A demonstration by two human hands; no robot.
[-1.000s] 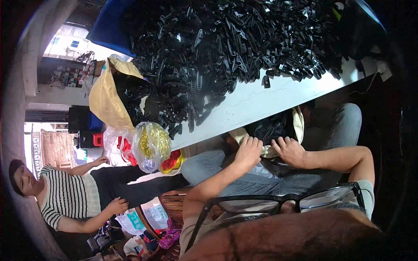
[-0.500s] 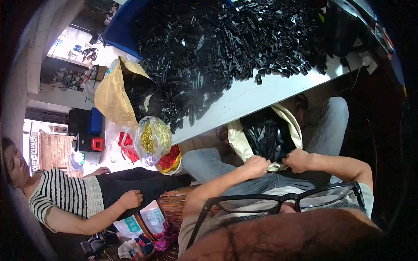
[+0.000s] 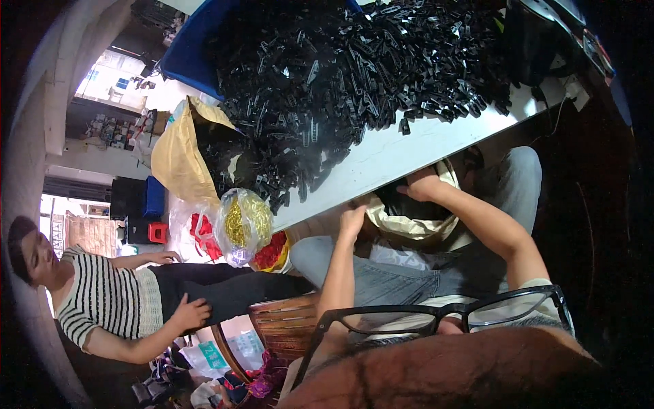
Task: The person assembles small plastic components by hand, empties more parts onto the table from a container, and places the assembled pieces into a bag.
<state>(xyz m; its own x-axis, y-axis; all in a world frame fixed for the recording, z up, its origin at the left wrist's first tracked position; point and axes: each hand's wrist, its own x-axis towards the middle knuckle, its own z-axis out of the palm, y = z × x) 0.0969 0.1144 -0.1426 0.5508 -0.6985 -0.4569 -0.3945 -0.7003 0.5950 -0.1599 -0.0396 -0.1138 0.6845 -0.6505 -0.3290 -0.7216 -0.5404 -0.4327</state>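
A pale cream sack [image 3: 413, 228] with black contents stands between my knees, under the edge of the white table. Its mouth gapes upward, and dark pieces show in part inside. My left hand [image 3: 352, 219] is closed on the sack's left rim, close to the table edge. Across the mouth reaches my right hand [image 3: 424, 185], its fingers bent at the far part of the rim; the fingertips are partly hidden. On the table [image 3: 361, 160] above lies a large heap of black plastic clips [image 3: 354, 82].
A blue bin [image 3: 194, 54] and a tan sack [image 3: 180, 157] border the heap. Clear bags with gold [image 3: 236, 221] and red material stand by the table corner. At left a person in a striped top [image 3: 109, 293] stands beside a wooden chair [image 3: 283, 327].
Both my hands have moved from the sack's near rim to its far side, the left going leftward. The near rim has folded up and hides more of the contents. The person's hand has shifted slightly.
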